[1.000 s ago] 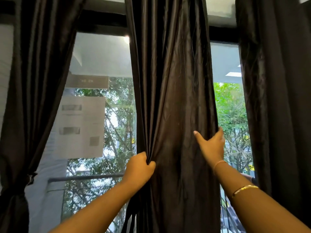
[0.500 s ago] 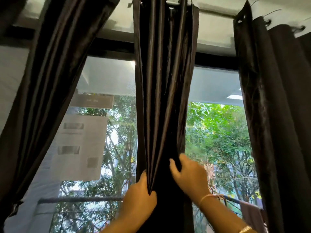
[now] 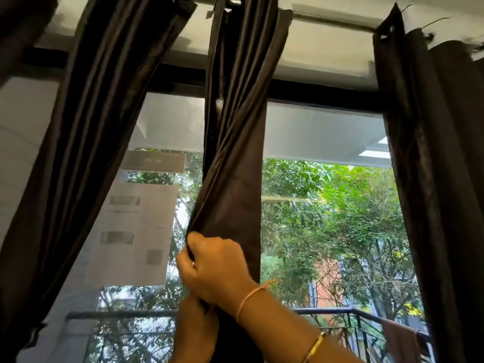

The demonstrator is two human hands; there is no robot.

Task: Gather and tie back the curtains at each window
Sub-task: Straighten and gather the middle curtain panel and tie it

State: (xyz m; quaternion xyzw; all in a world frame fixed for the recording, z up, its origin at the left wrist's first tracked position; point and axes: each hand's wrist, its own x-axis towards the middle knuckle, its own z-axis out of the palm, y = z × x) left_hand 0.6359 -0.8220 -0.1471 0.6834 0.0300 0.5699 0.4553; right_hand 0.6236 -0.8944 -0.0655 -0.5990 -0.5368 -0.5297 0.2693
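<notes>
R hand point(image 3: 217, 268) is clenching folds of middle curtain point(image 3: 235, 153), paper notice point(image 3: 136, 231) left of it. L hand point(image 3: 195, 334) is sitting just below, R hand blocking it; grip unclear.

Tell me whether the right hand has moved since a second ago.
Yes. The right hand has moved left, from the right edge of the middle curtain to its left edge, and is now close to the paper notice.

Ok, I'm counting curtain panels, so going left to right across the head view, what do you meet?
Left curtain → paper notice on the glass → middle curtain, gripped by the right hand → green trees outside → right curtain.
</notes>
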